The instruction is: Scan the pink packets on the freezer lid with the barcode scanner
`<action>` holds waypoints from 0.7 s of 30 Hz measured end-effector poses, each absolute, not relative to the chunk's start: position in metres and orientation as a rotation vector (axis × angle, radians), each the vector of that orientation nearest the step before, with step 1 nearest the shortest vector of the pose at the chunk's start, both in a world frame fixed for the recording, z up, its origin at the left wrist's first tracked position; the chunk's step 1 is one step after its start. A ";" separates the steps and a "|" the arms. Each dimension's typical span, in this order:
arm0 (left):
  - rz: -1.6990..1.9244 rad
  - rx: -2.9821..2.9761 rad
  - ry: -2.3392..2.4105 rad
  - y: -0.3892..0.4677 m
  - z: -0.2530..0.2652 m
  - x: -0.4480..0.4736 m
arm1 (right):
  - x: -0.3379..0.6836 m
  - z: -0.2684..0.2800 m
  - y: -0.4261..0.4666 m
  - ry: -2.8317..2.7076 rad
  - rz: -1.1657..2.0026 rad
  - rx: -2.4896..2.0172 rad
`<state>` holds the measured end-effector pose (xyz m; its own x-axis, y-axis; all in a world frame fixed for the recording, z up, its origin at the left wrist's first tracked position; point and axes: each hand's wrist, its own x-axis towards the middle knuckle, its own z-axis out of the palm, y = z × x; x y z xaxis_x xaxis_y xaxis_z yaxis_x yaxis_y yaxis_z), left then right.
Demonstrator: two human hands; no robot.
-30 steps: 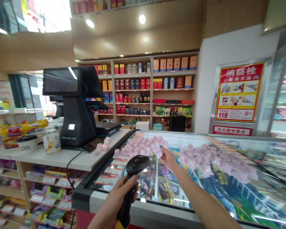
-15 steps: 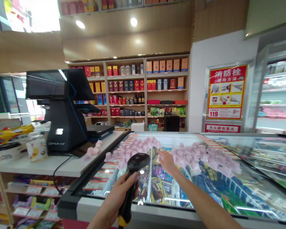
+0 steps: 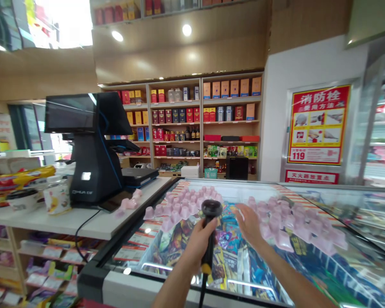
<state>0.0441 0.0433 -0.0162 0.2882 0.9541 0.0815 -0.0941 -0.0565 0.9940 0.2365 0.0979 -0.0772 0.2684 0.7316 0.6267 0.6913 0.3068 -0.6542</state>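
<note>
My left hand (image 3: 197, 240) is wrapped around the grip of a black barcode scanner (image 3: 208, 256) with a yellow band, its head (image 3: 211, 208) upright over the chest freezer. To its right, my right hand (image 3: 248, 222) is open, fingers stretched forward over the glass top. It seems to hold nothing; whether it touches the glass I cannot tell. Small pink cup-shaped packs stand in two groups on the glass: a left group (image 3: 179, 205) beyond the scanner and a right group (image 3: 285, 216) beside my right hand. Colourful wrapped packets (image 3: 223, 265) show beneath the glass.
A black point-of-sale terminal (image 3: 94, 171) stands on the white counter (image 3: 98, 226) at left, near a few more pink pieces (image 3: 131, 202) and a patterned paper cup (image 3: 57, 197). Shelves of boxes (image 3: 176, 115) line the back. A red sign (image 3: 319, 126) hangs right.
My left hand has moved right with the scanner, whose head now points more straight ahead. My right hand has shifted right and its fingers look more spread. The view has turned slightly left.
</note>
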 end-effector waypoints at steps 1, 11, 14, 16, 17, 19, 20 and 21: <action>1.102 1.349 0.913 0.050 -0.018 0.057 | 0.227 -0.072 0.092 -1.420 0.301 -1.265; 1.328 1.566 1.218 0.106 -0.028 0.042 | 0.216 -0.030 0.060 -0.783 1.219 -0.805; 1.349 1.457 1.441 0.134 -0.040 -0.025 | 0.227 -0.035 0.052 -0.841 1.319 -0.862; 1.326 1.389 1.500 0.147 -0.050 -0.056 | 0.226 -0.040 0.048 -0.857 1.360 -0.898; 1.325 1.353 1.509 0.152 -0.054 -0.066 | 0.224 -0.041 0.046 -0.862 1.379 -0.911; 1.343 1.270 1.480 0.155 -0.059 -0.076 | 0.219 -0.042 0.043 -0.872 1.434 -0.915; 1.353 1.230 1.436 0.155 -0.060 -0.077 | 0.216 -0.042 0.041 -0.883 1.466 -0.904; 1.359 1.192 1.373 0.155 -0.060 -0.075 | 0.213 -0.042 0.039 -0.901 1.497 -0.888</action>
